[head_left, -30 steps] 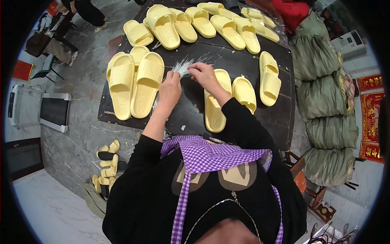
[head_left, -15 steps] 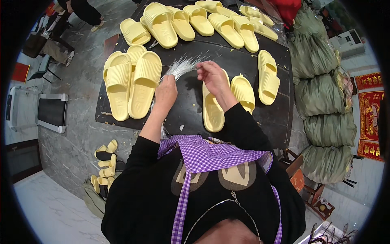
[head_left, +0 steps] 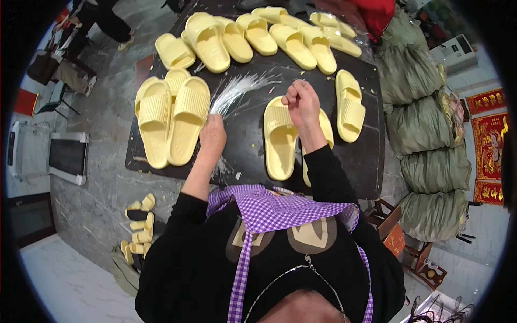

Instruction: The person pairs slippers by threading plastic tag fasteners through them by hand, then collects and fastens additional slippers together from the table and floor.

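One silvery bundle juts beyond the left hand gripping it; right hand curled.

One yellow slipper partly hidden behind the right forearm.

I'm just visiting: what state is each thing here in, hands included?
Left hand: closed on the white strands
White strands: bunched at the hand, far ends fanned out
Right hand: fingers curled; whether it grips a strand is unclear
Black table: dotted with pale scraps
Yellow slippers beside the left hand: grouped, overlapping
Green sacks: bulging
Checked apron: worn
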`<state>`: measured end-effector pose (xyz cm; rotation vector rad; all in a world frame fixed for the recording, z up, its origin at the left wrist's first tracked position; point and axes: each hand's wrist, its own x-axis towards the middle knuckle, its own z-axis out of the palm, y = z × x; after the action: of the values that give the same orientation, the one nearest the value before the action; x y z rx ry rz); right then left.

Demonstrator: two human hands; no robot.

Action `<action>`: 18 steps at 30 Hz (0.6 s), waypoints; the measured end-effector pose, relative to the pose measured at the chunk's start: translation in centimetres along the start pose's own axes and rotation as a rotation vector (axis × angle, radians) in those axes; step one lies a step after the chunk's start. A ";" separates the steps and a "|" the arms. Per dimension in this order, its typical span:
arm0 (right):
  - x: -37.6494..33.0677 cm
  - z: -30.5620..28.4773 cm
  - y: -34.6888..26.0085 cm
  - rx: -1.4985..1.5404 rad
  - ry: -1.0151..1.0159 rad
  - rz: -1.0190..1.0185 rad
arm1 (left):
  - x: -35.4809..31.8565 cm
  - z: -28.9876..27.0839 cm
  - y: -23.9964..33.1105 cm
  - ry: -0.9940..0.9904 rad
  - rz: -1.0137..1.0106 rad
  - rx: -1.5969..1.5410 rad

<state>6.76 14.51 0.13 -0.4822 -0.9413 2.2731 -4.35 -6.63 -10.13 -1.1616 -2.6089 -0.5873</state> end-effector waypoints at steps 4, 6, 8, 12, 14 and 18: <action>0.1 1.3 -1.3 -0.175 0.012 -0.172 | -1.3 0.0 -0.4 -0.034 0.014 0.012; 0.3 0.6 -2.1 -0.085 0.026 -0.184 | -1.8 -0.9 0.0 -0.190 -0.060 0.030; 0.4 0.3 -4.1 0.010 0.016 -0.215 | -2.3 -1.2 -0.3 -0.169 -0.074 -0.067; -1.0 0.7 -7.2 0.026 0.048 -0.287 | -2.9 -2.0 0.1 -0.068 -0.037 -0.114; -1.7 0.1 -8.3 0.018 0.038 -0.329 | -1.7 -4.4 2.2 -0.092 -0.065 -0.143; -3.0 -0.5 -9.4 0.001 0.044 -0.370 | 1.3 -4.7 3.1 0.034 0.026 -0.133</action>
<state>13.09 17.92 6.92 -0.3244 -0.9225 1.9222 -2.68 -6.05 -4.63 -1.2102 -2.5560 -0.7783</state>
